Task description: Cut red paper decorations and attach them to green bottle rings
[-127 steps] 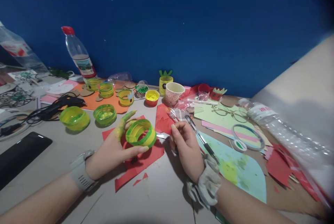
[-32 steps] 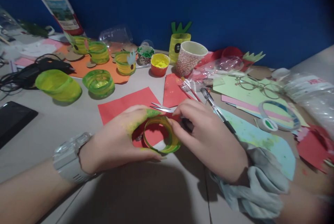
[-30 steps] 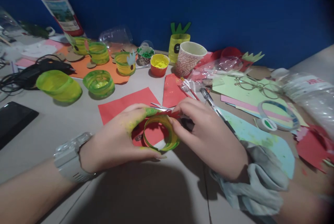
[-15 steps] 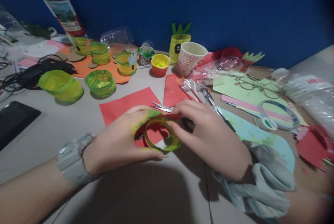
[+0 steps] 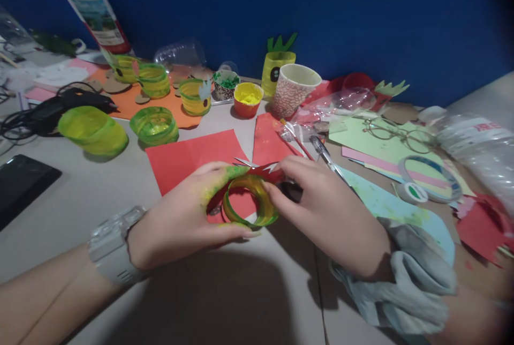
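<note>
My left hand (image 5: 182, 208), smeared with green and yellow paint, curves around a ring of painted plastic (image 5: 268, 208), yellow-green and open through the middle. Thumb and fingers grip its near and far sides. My right hand (image 5: 327, 203) pinches a red paper strip (image 5: 268, 174) with a zigzag edge, holding it along the ring's far right side. Its fingers hide part of the strip. Scissors (image 5: 244, 162) lie just behind, their blades showing and the rest mostly covered by my right hand. Beneath the ring lies a red paper sheet (image 5: 193, 155).
Painted cups (image 5: 155, 126) stand at the left, near a black phone (image 5: 26, 187). Behind are a yellow paint cup (image 5: 248, 99) and a patterned paper cup (image 5: 295, 90). At the right lie a pen (image 5: 329, 157), a tape roll (image 5: 452, 179), glasses (image 5: 395, 133) and coloured paper.
The ring has tilted slightly between my hands. My right fingers have shifted a little, and more of the red strip's zigzag edge shows. The red sheet has slid slightly left.
</note>
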`<state>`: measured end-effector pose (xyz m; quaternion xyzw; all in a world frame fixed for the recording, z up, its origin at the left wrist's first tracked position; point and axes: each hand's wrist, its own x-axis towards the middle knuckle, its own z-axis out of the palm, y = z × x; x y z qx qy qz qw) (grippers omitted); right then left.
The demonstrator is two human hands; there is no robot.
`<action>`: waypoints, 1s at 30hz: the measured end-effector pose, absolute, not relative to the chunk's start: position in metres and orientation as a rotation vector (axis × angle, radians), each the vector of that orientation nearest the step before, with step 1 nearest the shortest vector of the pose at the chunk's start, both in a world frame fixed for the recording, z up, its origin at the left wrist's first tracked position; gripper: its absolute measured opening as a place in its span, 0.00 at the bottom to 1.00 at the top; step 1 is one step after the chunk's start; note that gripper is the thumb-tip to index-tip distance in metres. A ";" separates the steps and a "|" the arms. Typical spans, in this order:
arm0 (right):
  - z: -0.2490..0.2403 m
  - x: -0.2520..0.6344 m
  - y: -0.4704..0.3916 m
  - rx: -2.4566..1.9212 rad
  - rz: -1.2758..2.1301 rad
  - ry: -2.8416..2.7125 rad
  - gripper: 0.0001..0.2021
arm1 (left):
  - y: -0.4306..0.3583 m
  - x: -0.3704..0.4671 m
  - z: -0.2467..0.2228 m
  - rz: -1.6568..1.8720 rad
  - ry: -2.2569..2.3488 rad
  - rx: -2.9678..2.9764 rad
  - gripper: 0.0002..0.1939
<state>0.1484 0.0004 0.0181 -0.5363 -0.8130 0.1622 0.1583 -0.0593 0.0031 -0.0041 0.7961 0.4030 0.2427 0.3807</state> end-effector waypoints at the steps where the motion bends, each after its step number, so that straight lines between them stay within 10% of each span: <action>1: 0.019 0.148 0.001 -1.545 0.472 -2.317 0.10 | 0.004 -0.059 -0.004 0.629 1.024 2.011 0.32; 15: 0.001 0.151 0.004 -1.179 1.061 -1.980 0.28 | 0.009 -0.067 -0.005 0.837 0.985 1.496 0.36; 30: 0.002 0.152 0.006 -1.182 1.045 -2.012 0.18 | 0.009 -0.067 -0.002 0.764 0.941 1.363 0.44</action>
